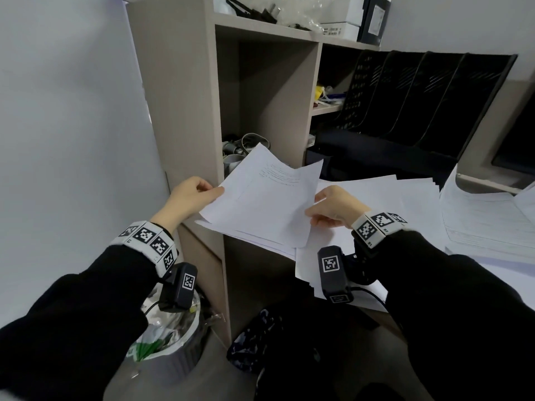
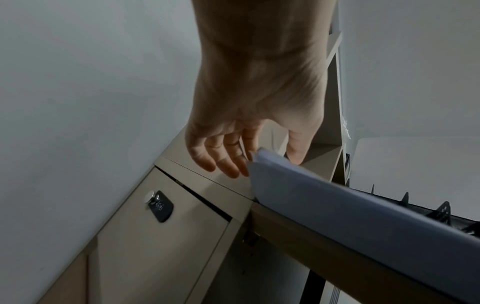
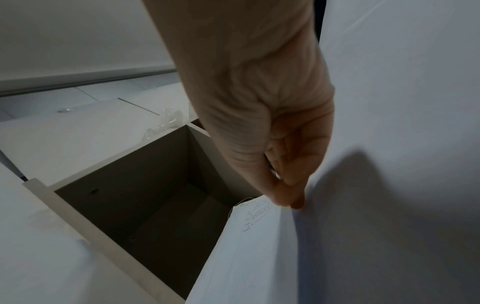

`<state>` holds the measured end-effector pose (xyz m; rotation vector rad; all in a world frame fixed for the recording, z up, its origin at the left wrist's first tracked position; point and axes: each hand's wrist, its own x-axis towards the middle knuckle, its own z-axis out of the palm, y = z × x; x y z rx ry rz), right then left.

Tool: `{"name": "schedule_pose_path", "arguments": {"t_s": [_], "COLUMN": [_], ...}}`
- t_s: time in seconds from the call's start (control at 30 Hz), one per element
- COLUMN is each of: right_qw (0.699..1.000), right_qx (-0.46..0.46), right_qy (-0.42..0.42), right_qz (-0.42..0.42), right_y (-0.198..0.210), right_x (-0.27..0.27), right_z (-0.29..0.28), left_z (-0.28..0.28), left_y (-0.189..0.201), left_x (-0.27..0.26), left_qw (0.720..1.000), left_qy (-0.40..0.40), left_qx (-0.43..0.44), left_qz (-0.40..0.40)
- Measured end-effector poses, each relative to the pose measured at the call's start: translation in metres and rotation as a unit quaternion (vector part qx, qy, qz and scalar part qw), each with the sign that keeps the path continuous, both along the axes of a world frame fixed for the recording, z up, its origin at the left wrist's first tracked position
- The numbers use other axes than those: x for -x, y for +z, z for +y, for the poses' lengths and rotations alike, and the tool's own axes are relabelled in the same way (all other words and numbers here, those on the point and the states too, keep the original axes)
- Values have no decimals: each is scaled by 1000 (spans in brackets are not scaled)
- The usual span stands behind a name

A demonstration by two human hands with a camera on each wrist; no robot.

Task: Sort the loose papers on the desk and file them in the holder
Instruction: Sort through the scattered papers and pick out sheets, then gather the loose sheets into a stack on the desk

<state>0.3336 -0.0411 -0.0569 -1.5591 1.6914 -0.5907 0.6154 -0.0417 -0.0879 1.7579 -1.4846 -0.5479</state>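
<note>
The left hand (image 1: 189, 198) is pinching the left edge of a small sheaf of papers (image 1: 269, 198), thumb on top and fingers curled beneath. The right hand (image 1: 333, 206) is pinching the sheaf's right edge between thumb and fingertips (image 3: 291, 200). The sheaf is hanging between the hands above the desk's (image 1: 506, 270) left edge, over loose sheets (image 1: 376, 192) spread there. The black file holder (image 1: 419, 94) is standing at the desk's far edge, well apart from the fingers, beside the wooden shelf unit (image 1: 179, 82).
</note>
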Motion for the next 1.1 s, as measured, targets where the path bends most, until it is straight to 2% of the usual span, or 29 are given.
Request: {"name": "schedule_pose_path", "arguments": {"t_s": [0.13, 0.3, 0.4, 0.5, 0.63, 0.73, 0.9, 1.1], "right_qw": [1000, 999, 998, 997, 994, 991, 983, 972], "right_qx": [-12, -22, -10, -1, -8, -22, -62, -116], "right_qy": [-8, -43, -56, -78, -105, -129, -168, -155], "right_qz": [19, -1, -5, 0, 6, 13, 46, 133], "right_y": [1, 11, 18, 26, 37, 44, 52, 43], "right_x": [7, 25, 46, 75, 123, 165, 242, 293], "right_z": [-1, 2, 5, 14, 36, 56, 105, 152], "left_z": [0, 5, 12, 22, 39, 55, 85, 94], "left_y": [9, 38, 63, 87, 115, 131, 142, 114], "left_x": [1, 17, 43, 86, 153, 203, 286, 367], "left_qw": [999, 981, 970, 973, 976, 965, 908, 829], "left_qy": [25, 82, 66, -4, -136, -250, -404, -497], "left_qx": [24, 176, 234, 230, 165, 84, -9, -162], "left_qz": [20, 9, 14, 36, 47, 11, -107, -199]}}
